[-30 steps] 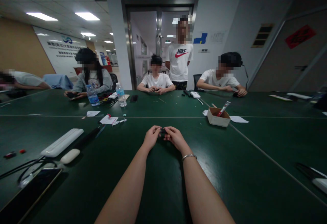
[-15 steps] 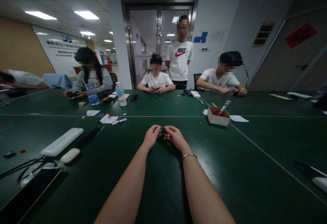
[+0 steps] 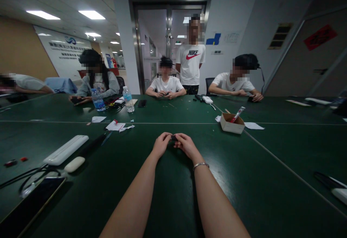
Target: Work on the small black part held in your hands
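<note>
Both my hands meet over the green table [image 3: 173,202], a little this side of the seam that runs across it. Between them is a small dark object [image 3: 173,137], too small and dim to name. My left hand [image 3: 162,144] pinches its left end with thumb and fingers. On the other end my right hand [image 3: 185,145] closes its thumb and forefinger, the other fingers curled beneath. A silver bangle [image 3: 201,165] circles my right wrist. The fingertips hide part of the object.
On the left lie a phone [image 3: 32,203], a white power strip [image 3: 66,150] with dark cables, and a white oval case [image 3: 75,164]. A small cardboard box [image 3: 232,124] stands right of my hands. Two bottles [image 3: 128,99] stand beyond the seam. Several people sit or stand across the table.
My hands keep nearly the same place and grip. The small dark object between the fingertips appears slightly turned, showing more of a dark face.
</note>
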